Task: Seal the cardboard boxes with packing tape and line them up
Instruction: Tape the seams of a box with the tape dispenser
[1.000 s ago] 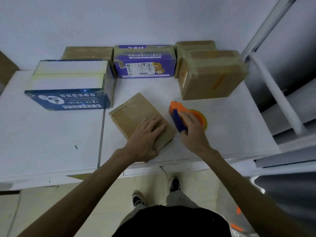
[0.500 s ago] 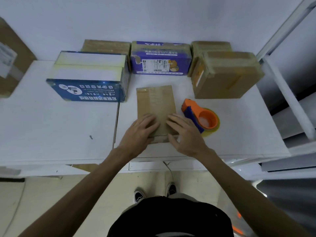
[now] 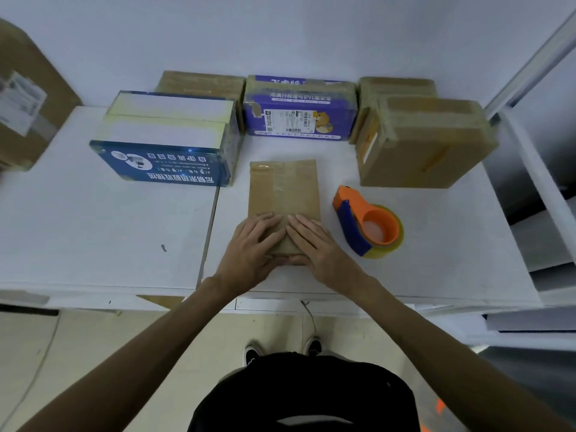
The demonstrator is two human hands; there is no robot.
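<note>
White table, boxes along the back edge and tape toward the front.

A blue-and-white box sits back left with a brown box behind it. A purple box stands mid-back. At the back right corner, a big taped brown box sits in front of another brown one. Near the front edge lies a flat brown box, with an orange tape dispenser just beside it on the right. A seam splits the tabletop.

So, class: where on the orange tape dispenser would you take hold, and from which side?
Grip the blue handle of the tape dispenser, coming from above on its left side with the right hand. It lies flat on its side, and the handle is a long narrow bar nearest that hand, probably easiest to wrap.
</note>
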